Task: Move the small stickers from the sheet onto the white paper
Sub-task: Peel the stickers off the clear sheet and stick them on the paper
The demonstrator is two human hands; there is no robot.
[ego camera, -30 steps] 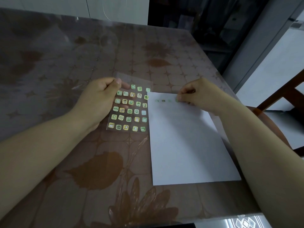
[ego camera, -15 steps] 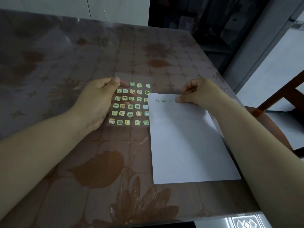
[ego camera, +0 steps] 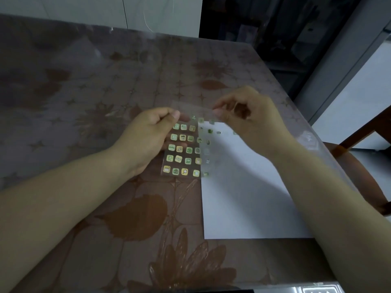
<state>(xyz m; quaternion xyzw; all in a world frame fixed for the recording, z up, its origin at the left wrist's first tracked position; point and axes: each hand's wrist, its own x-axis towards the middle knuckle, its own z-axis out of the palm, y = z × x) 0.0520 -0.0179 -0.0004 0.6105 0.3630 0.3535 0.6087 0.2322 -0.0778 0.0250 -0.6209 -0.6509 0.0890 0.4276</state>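
right hand (ego camera: 247,123) should lift one of the stickers (ego camera: 182,138) by a corner and peel slowly while left hand (ego camera: 148,136) steadies the sticker sheet (ego camera: 179,153). both are curled: the left grips the sheet's side away from the white paper (ego camera: 243,187), the right pinches its corner over the paper's top left. the sheet overlaps the paper's left edge.

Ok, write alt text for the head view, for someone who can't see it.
A left hand grips a clear sticker sheet over a patterned table, overlapping the left edge of a white paper; the right hand, fingers curled, reaches the sheet's top right corner. A few stickers sit near the paper's top.
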